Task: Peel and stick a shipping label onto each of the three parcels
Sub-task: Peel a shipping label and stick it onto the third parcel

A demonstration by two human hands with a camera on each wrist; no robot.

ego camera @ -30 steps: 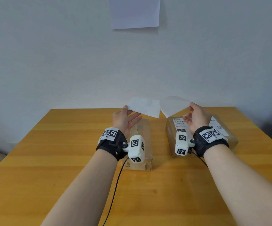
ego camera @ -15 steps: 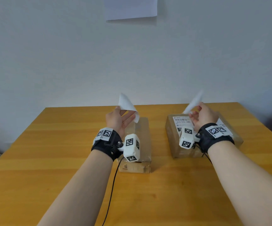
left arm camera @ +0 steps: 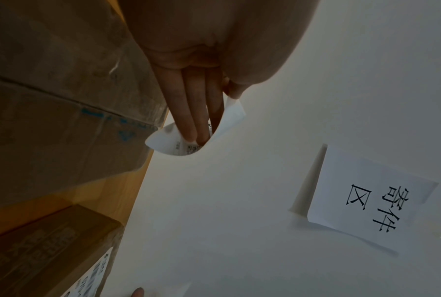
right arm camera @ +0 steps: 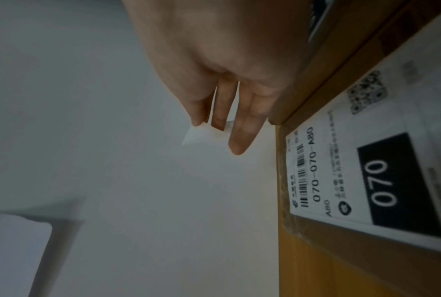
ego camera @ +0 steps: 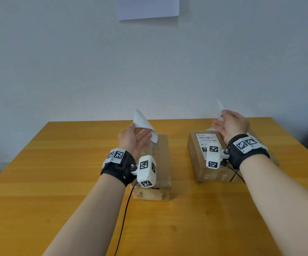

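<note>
My left hand (ego camera: 139, 131) pinches a curled white shipping label (ego camera: 145, 124) by its corner, above the far end of a plain narrow cardboard parcel (ego camera: 160, 157). In the left wrist view the label (left arm camera: 229, 118) curls round my fingertips, print facing them. My right hand (ego camera: 219, 119) pinches a thin white backing sheet (ego camera: 220, 108) between thumb and fingers, raised over a second parcel (ego camera: 195, 159). That parcel carries a stuck label (ego camera: 206, 139) reading 070 (right arm camera: 366, 180). A third parcel (ego camera: 274, 159) lies mostly hidden behind my right wrist.
The parcels stand on a wooden table (ego camera: 57, 182) against a pale wall. A white paper sign (ego camera: 147, 6) hangs on the wall above. A black cable (ego camera: 123, 218) runs from my left wrist toward the front edge.
Both hands have drawn further apart. The label in my left hand has gone from flat to curled, and the sheet in my right has turned edge-on and risen to the right.
</note>
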